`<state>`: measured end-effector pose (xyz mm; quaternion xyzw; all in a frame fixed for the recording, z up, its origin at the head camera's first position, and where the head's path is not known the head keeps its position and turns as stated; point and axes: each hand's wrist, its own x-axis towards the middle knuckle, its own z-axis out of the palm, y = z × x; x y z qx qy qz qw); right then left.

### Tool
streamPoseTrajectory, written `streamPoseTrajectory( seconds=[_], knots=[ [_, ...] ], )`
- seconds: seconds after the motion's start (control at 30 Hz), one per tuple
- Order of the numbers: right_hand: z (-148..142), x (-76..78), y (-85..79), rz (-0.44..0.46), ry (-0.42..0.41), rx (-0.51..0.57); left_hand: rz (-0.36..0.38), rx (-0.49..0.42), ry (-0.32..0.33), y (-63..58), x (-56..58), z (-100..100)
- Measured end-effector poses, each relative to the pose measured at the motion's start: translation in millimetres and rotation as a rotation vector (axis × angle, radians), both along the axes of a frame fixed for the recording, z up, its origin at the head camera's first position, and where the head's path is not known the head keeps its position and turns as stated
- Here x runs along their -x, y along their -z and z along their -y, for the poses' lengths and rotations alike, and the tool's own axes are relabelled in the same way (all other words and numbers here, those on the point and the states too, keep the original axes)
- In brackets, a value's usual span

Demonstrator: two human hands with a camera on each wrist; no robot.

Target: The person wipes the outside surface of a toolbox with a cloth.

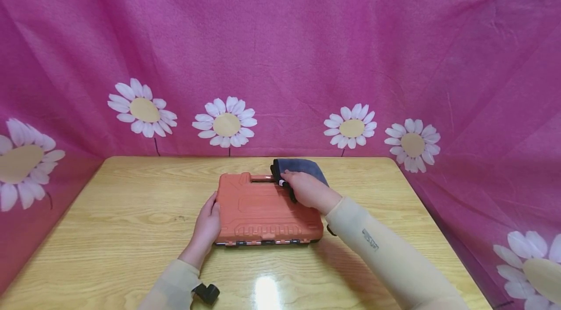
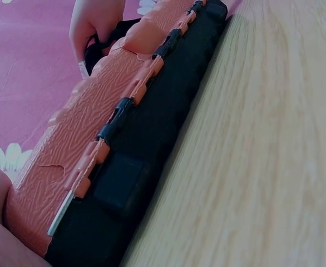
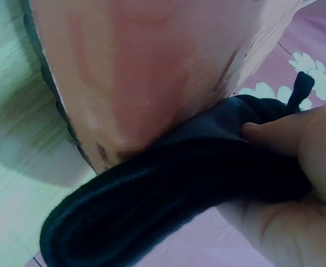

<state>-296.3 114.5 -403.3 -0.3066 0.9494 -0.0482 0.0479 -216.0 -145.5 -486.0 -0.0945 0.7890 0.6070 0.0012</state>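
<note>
An orange tool case (image 1: 267,208) with a black lower half lies flat on the wooden table. Against its left side rests my left hand (image 1: 207,226), fingers stretched along the edge and thumb near the top corner. My right hand (image 1: 308,191) grips a folded dark blue and black cloth (image 1: 302,166) over the case's far right part, by the carry handle (image 1: 261,178). In the right wrist view, the thumb lies over the cloth (image 3: 168,178), which touches the case's orange surface (image 3: 141,67). Along the near edge of the case (image 2: 90,111) runs a row of orange and black clasps.
The wooden table (image 1: 144,212) extends around the case. Behind it hangs a pink curtain (image 1: 285,57) with white daisies, which also closes in both sides. A black strap piece (image 1: 207,294) sits at my left wrist.
</note>
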Motion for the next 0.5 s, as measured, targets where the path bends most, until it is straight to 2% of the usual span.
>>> streamPoseTrajectory(
  seconds=[0.5],
  knots=[
    [-7,-31.2,1.7,-0.012,-0.019,-0.059,-0.001,-0.010,0.001,-0.4,0.9,-1]
  ],
)
